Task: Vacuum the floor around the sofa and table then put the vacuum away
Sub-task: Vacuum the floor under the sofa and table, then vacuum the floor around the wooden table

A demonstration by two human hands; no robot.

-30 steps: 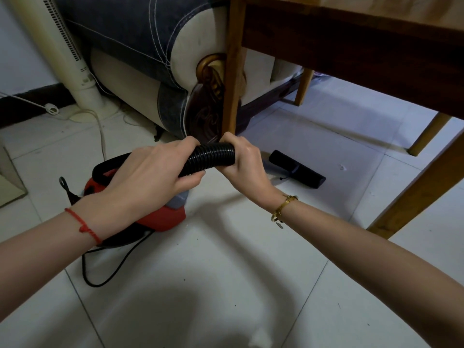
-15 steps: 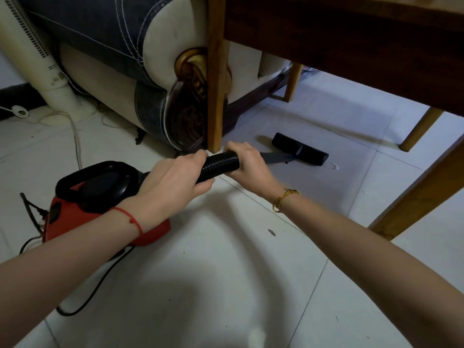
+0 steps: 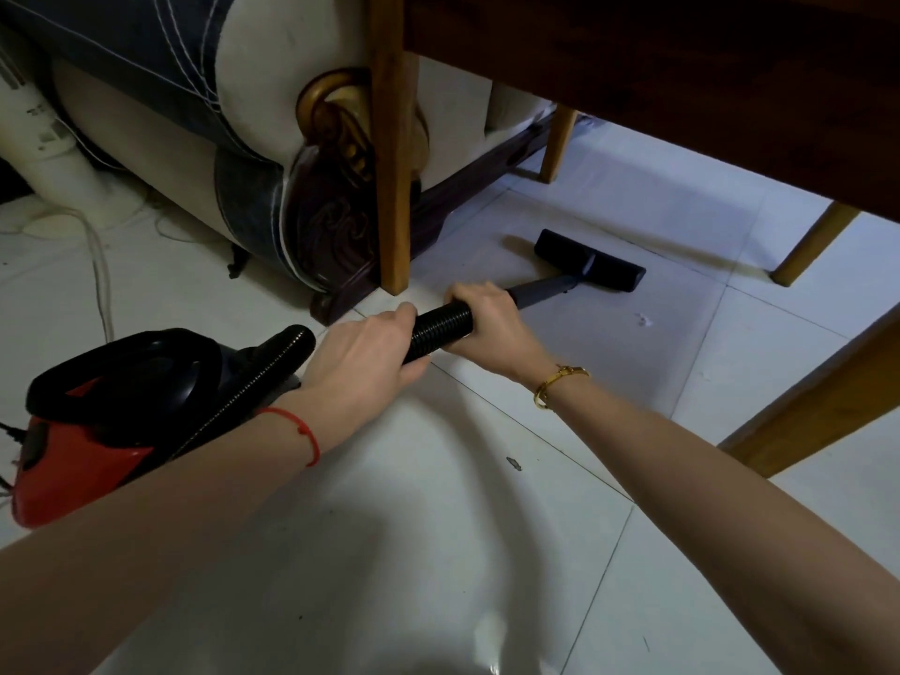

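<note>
A red and black canister vacuum (image 3: 97, 421) sits on the white tiled floor at the left. Its black ribbed hose (image 3: 440, 328) runs from the canister to a grey wand ending in a flat black floor nozzle (image 3: 589, 260), which lies on the tiles under the wooden table (image 3: 682, 80). My left hand (image 3: 363, 362) grips the hose nearer the canister. Just ahead of it, my right hand (image 3: 492, 324) grips the hose where it meets the wand. The sofa (image 3: 253, 114), blue and cream with a carved dark base, stands behind the table leg.
A table leg (image 3: 392, 163) stands right beside the sofa's corner, with other wooden legs (image 3: 818, 411) at the right. A white fan base (image 3: 58, 177) and loose cables (image 3: 100, 265) lie at the far left. Small bits of debris (image 3: 514, 462) dot the tiles.
The nozzle has slid forward, farther under the table, with both hands pushing the hose ahead. The canister now lies lower left in view as my head moved closer.
</note>
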